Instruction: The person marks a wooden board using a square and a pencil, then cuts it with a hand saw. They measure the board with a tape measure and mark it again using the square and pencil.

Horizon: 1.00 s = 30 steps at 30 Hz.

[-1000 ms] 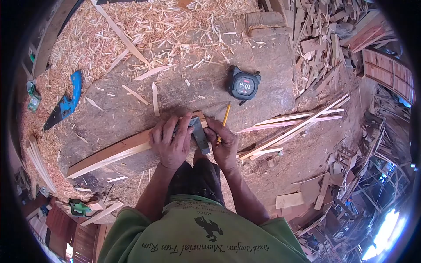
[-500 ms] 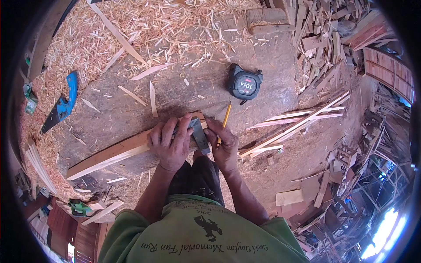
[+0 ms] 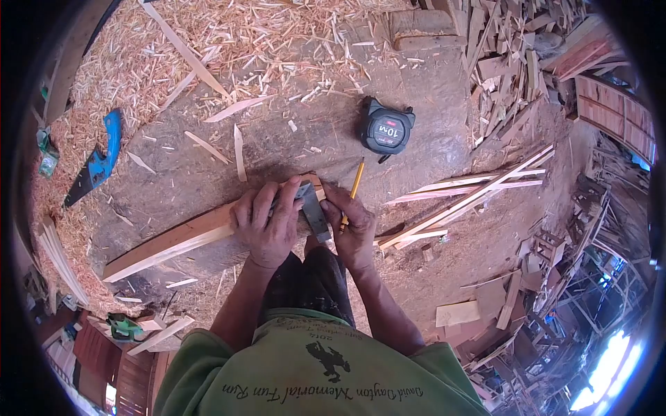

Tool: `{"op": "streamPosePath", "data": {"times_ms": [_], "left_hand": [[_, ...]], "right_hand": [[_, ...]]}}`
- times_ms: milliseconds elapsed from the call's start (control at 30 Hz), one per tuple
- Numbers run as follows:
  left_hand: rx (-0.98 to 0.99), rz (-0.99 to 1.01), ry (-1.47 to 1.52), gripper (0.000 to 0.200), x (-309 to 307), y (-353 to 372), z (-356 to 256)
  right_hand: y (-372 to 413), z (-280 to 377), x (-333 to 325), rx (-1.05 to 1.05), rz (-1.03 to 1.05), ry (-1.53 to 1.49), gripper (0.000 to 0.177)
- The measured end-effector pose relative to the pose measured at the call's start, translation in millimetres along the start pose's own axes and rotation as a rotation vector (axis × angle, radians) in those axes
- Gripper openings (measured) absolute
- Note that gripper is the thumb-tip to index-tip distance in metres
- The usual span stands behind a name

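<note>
A long piece of lumber [image 3: 177, 239] slants across the work surface, its right end near my knees. My left hand [image 3: 267, 223] presses over that end, its fingers closed on a try square [image 3: 316, 213] laid on the wood. The metal blade of the square points down toward my legs. Beside the blade, my right hand [image 3: 354, 232] is closed on a yellow pencil [image 3: 356, 179], whose tip points upward, away from me. The right fingertips are close to the end of the wood; whether they touch it is hard to tell.
Above my hands lies a black tape measure [image 3: 386, 130]. A blue-handled handsaw [image 3: 104, 159] rests at the left among wood shavings [image 3: 166, 76]. Thin wood strips [image 3: 472, 197] lie to the right, with a scrap pile [image 3: 506, 76] at upper right. A green tool [image 3: 125, 327] sits at lower left.
</note>
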<state>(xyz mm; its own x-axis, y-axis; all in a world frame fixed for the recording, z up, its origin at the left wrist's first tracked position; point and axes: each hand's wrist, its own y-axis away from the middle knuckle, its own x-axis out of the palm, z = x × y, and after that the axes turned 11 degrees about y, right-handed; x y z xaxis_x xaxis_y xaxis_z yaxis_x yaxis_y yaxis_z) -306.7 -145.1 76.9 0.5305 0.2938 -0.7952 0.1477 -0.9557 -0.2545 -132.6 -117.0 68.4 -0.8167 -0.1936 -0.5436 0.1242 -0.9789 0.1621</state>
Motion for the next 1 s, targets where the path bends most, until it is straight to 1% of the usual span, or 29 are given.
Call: {"op": "streamPosePath", "data": {"times_ms": [133,233,333,433,467,600,700,800,900,1000], "left_hand": [[0.026,-0.011,0.012,0.039,0.0,-3.0,0.9],[0.015,-0.029,-0.018,0.039,0.1,-3.9,-0.1],[0.002,-0.005,0.021,0.040,-1.5,-5.5,0.7],[0.027,-0.042,0.048,0.041,1.1,-8.1,2.3],[0.031,-0.046,0.052,0.041,1.1,-9.3,1.8],[0.040,-0.060,0.051,0.040,-1.9,-11.1,0.3],[0.051,-0.078,0.047,0.039,-0.4,-11.7,0.7],[0.045,-0.082,0.017,0.038,-1.1,-11.4,-1.8],[0.048,-0.094,0.022,0.037,-1.9,-16.9,-2.6],[0.041,-0.088,0.054,0.035,-3.6,-20.9,-3.5]], "right_hand": [[0.1,1.6,-0.8,-0.010,0.012,0.032,0.039],[0.4,34.0,-28.7,-0.130,0.048,0.234,0.041],[13.5,42.1,-49.1,-0.309,-0.014,0.238,0.044],[25.4,44.9,-49.6,-0.250,0.004,0.151,0.043],[25.3,46.6,-48.6,-0.248,0.015,0.194,0.043],[18.2,39.6,-41.2,-0.313,0.091,0.209,0.049],[20.7,22.7,-44.1,-0.447,0.064,0.267,0.050],[31.7,19.1,-70.1,-0.512,0.179,0.324,0.051],[41.0,19.7,-102.9,-0.365,0.416,0.355,0.052],[41.7,27.5,-110.6,-0.203,0.307,0.299,0.049]]}}
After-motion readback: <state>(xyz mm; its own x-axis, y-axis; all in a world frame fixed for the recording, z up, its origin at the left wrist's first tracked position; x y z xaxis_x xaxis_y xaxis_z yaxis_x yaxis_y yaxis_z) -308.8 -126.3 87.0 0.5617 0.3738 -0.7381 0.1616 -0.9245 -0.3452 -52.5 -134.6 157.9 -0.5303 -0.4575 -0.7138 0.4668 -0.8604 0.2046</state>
